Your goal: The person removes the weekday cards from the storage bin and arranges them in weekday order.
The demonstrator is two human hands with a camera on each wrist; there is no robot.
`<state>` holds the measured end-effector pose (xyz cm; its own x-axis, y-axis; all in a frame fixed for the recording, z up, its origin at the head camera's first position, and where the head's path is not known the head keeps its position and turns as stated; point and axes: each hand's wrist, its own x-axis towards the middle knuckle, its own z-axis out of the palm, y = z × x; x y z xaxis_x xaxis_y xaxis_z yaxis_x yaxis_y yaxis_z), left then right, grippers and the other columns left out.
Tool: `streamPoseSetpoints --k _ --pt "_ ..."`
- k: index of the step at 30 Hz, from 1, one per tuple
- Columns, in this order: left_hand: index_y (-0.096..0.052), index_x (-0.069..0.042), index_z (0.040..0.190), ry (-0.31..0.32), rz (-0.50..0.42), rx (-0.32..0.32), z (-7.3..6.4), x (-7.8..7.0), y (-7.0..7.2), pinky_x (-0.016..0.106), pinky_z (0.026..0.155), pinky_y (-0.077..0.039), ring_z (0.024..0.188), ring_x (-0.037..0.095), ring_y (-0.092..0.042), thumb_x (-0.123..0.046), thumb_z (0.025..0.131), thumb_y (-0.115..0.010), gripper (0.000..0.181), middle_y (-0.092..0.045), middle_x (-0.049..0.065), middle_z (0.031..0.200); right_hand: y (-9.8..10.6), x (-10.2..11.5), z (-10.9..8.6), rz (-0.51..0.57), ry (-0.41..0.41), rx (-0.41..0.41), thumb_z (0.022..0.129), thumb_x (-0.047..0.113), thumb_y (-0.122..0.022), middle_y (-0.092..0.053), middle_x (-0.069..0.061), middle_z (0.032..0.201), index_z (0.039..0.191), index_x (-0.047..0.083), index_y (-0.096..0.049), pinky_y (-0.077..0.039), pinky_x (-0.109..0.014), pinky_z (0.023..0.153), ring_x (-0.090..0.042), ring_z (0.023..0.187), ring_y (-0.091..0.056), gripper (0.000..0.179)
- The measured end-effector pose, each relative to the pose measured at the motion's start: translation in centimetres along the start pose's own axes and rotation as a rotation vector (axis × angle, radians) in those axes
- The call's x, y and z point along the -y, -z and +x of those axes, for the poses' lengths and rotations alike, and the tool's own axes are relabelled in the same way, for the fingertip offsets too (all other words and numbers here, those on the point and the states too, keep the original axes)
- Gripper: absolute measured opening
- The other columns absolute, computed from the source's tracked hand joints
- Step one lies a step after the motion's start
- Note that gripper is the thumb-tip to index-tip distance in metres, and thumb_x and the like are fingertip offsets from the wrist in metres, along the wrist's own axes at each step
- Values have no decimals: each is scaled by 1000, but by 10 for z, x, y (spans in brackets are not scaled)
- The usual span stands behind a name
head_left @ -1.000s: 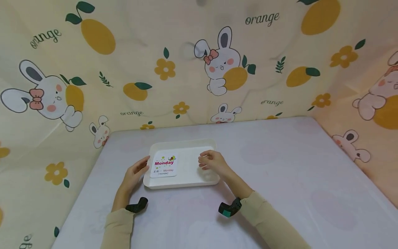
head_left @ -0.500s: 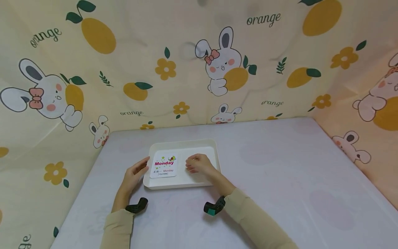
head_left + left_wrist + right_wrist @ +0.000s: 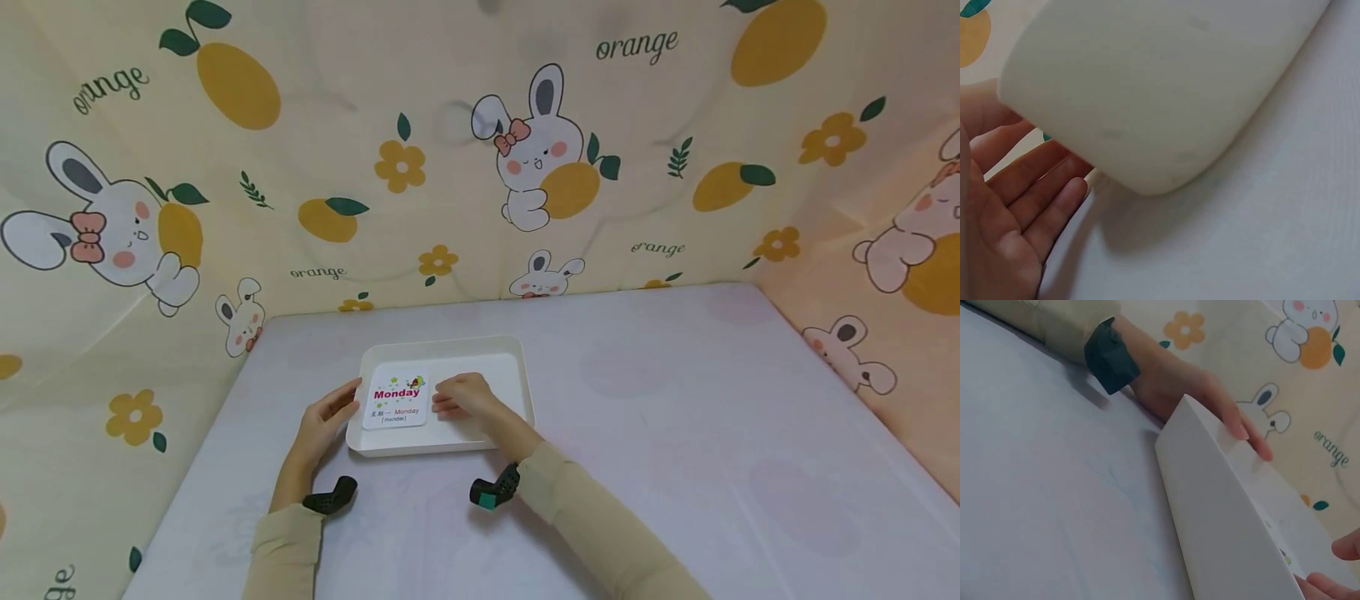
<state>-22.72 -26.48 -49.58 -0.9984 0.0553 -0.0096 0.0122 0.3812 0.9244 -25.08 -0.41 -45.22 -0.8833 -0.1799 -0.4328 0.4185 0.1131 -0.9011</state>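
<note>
A shallow white tray (image 3: 431, 445) sits on the table, with a white "Monday" card (image 3: 395, 396) lying face up in its left half. My left hand (image 3: 318, 425) touches the tray's left side with its thumb and fingertips at the rim. In the left wrist view, its lower fingers (image 3: 1047, 209) extend loosely beside the outer wall. My right hand (image 3: 472, 398) is over the tray's right half, fingertips pointing left, close beside the card's right edge. Nothing shows between its thumb and fingers in the right wrist view, where the front wall mostly hides the card.
The white tabletop (image 3: 652, 433) extends around the tray. A cream cloth (image 3: 442, 100) printed with rabbits and oranges hangs behind and along both sides. A black wrist camera is worn on the left wrist (image 3: 332, 495) and another on the right (image 3: 495, 488).
My right hand has moved left across the tray, from near its right end to beside the card. The left hand, tray and card have stayed in place.
</note>
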Motion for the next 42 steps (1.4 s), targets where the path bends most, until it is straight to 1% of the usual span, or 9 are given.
streamPoseSetpoints --k 7,12,17,20,23,26,32,36,42 --pt "-46 -13 143 27 1 5 1 2 0 -2 90 -34 140 28 -42 -25 98 -54 47 -44 10 152 -5 1 7 86 -109 -33 91 11 -59 -74 -15 101 122 -4 -57 -57 -20 64 -9 66 -68 34" --pt "-46 -11 143 16 -10 4 1 3 0 -3 89 -34 140 29 -42 -25 98 -55 48 -45 10 152 -7 2 11 150 -166 -71 88 5 -61 -76 -15 95 119 -5 -59 -58 -21 64 -9 63 -69 32" --pt "-46 -13 143 17 -3 6 1 4 0 -2 90 -34 137 27 -45 -27 98 -55 48 -46 10 151 -10 4 12 143 -180 -86 86 4 -65 -74 -8 77 113 -4 -64 -56 -20 59 -9 59 -67 28" --pt "-46 -13 143 16 7 4 1 3 1 -1 91 -34 134 24 -47 -27 98 -54 48 -46 11 151 -13 4 13 127 -165 -112 83 2 -68 -69 -5 66 110 -6 -64 -53 -16 53 -7 54 -64 28" --pt "-46 -12 143 19 10 1 0 2 2 -2 91 -34 132 20 -49 -26 98 -54 48 -45 12 151 -18 3 15 112 -138 -152 81 1 -69 -65 -3 62 108 -7 -65 -49 -14 48 -6 49 -59 28" --pt "-46 -11 143 19 0 1 0 0 1 -2 91 -34 130 15 -50 -25 98 -55 48 -45 12 151 -22 1 16 66 -102 -192 80 1 -71 -64 -3 61 104 -7 -68 -46 -13 46 -5 46 -55 26" --pt "-46 -10 143 6 -12 -4 1 -2 0 -2 92 -34 136 25 -46 -23 98 -55 48 -43 12 152 -28 -2 22 -101 -19 -240 75 5 -77 -74 -10 70 96 0 -75 -42 -12 42 -3 42 -52 22" --pt "-46 -10 143 3 -2 -7 1 0 0 -3 92 -33 137 29 -44 -23 98 -56 48 -43 11 152 -31 -4 25 -186 15 -256 73 7 -80 -75 -10 71 93 3 -76 -40 -13 41 -3 41 -52 21" --pt "-46 -11 143 7 14 -6 1 2 0 -2 91 -34 134 25 -47 -26 98 -56 49 -44 10 152 -33 -3 25 -160 10 -266 74 7 -79 -72 -8 66 90 3 -74 -43 -13 42 -4 42 -53 17"
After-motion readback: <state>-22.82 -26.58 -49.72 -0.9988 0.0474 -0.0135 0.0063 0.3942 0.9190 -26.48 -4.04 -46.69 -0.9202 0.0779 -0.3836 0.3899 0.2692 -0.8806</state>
